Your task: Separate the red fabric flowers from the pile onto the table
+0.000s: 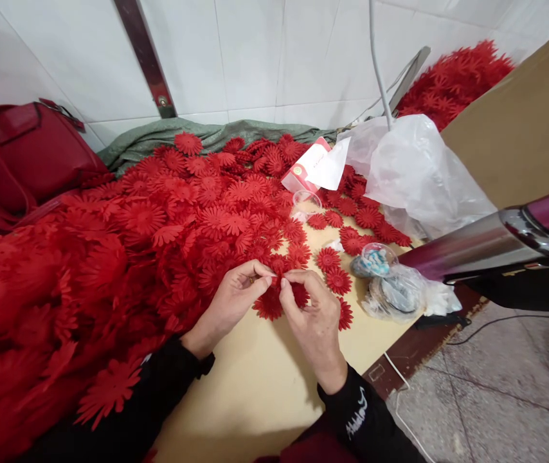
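Note:
My left hand [236, 297] and my right hand [314, 318] meet fingertip to fingertip over the table, both pinched closed. Whatever sits between the fingertips is too small to make out; red shows there, but it may belong to the flowers behind. Just beneath the fingers lies a red flower cutout [269, 306] with many narrow petals. To the left and behind spreads a large heap of similar red flower cutouts [173, 222]. A few separate red flower cutouts [338, 281] lie in a short row right of my right hand.
The pale tabletop [236, 399] carries a red-and-white box [298, 177], a clear plastic cup [306, 204] and plastic bags [395, 296]. A steel-and-purple thermos [486, 238] leans in at right. A red handbag [38, 157] stands at left; a white plastic bag [414, 164] sits behind.

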The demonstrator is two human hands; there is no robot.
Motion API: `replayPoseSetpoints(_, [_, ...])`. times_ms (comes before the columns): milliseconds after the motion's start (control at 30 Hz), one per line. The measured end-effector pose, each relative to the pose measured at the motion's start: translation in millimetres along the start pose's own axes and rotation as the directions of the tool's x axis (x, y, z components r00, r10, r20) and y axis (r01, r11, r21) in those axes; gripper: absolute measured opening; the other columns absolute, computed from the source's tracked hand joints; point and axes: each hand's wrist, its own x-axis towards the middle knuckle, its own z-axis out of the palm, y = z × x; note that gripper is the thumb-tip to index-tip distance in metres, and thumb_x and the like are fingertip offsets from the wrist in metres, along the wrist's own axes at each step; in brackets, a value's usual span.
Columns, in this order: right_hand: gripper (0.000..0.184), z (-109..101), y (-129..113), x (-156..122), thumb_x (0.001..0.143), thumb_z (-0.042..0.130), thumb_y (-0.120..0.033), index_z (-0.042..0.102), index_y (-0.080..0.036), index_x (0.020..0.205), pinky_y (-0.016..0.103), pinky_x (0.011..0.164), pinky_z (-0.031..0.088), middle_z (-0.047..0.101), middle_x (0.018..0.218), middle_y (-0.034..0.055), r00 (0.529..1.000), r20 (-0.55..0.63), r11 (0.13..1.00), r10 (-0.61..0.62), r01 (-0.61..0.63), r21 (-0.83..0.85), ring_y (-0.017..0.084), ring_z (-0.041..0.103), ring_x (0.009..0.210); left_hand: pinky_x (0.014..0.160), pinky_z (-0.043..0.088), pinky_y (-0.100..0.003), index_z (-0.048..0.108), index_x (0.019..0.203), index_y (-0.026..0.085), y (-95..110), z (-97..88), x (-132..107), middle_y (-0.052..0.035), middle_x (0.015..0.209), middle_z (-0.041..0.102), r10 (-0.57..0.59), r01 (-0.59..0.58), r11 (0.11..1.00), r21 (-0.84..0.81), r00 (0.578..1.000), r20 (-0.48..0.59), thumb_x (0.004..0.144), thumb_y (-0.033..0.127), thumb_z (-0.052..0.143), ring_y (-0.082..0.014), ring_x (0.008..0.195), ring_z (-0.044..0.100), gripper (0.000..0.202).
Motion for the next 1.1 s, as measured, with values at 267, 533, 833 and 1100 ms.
replayPoseSetpoints(267, [0.015,-1.9,8.7,11.4,0.091,0.062,-0.035,0.059,-0.021,0.086,0.024,0.063,0.041,0.053,0.074,-0.0042,0.929,-0.047,0.853,0.367,-0.316,0.415,0.012,0.047,0.065,0.071,0.041,-0.024,0.053,0.072,0.019,-6.3,3.5,-0.3,0.0038,0.073,0.051,-0.117,0.09,0.974,-0.207,0.986,-0.121,0.082,0.029,0.069,-0.0109,0.071,0.047,0.021])
replayPoseSetpoints(533, [0.018,-28.9,12.9,22.7,0.088,0.064,-0.04,0.055,-0.024,0.085,0.025,0.066,0.046,0.057,0.079,-0.0019,0.903,-0.135,0.816,0.407,-0.293,0.497,0.013,0.053,0.069,0.062,0.039,-0.02,0.051,0.071,0.019,1.5,4.7,0.7,0.0061,0.068,0.048,-0.134,0.034,0.922,-0.386,0.963,-0.235,0.076,0.027,0.072,-0.0075,0.061,0.042,0.023])
replayPoseSetpoints(833, [0.014,-47.4,-14.6,-9.9,0.096,0.062,-0.027,0.073,-0.023,0.088,0.029,0.073,0.05,0.074,0.084,0.0005,0.796,0.567,0.975,0.213,-0.21,-0.071,0.016,0.066,0.076,0.067,0.041,-0.021,0.058,0.073,0.019,2.1,4.6,5.4,0.0057,0.071,0.052,-0.09,-0.001,0.945,-0.326,0.96,-0.266,0.075,0.032,0.079,-0.0079,0.065,0.044,0.025])
replayPoseSetpoints(1100, [0.036,-17.4,0.7,11.9,0.091,0.07,-0.032,0.059,-0.025,0.125,0.03,0.08,0.054,0.069,0.099,0.0014,0.957,0.171,0.945,0.235,-0.266,0.189,0.015,0.063,0.083,0.08,0.047,-0.026,0.066,0.087,0.019,-3.3,0.4,-1.4,0.0001,0.083,0.062,-0.043,0.025,0.981,-0.191,0.995,-0.088,0.087,0.042,0.073,-0.0135,0.079,0.055,0.025])
